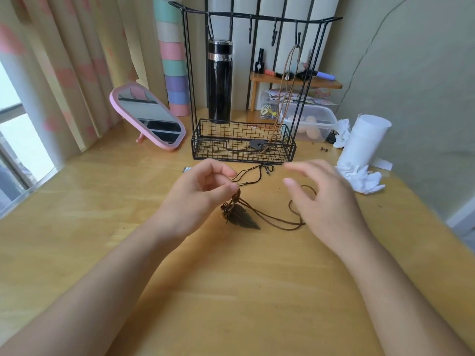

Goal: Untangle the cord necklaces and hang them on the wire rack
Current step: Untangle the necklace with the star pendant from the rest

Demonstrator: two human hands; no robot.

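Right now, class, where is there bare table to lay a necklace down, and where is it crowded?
Bare: the table near the person, between the forearms; also the stretch left of the left hand, near the pink mirror. Crowded: the cord necklaces between the hands, the wire rack behind them, the crumpled tissue beside the right hand.

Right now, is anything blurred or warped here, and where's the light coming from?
Head view: the right hand is motion-blurred at its fingertips; the left hand is sharp; the wire rack bows from wide-angle distortion; daylight enters from the window.
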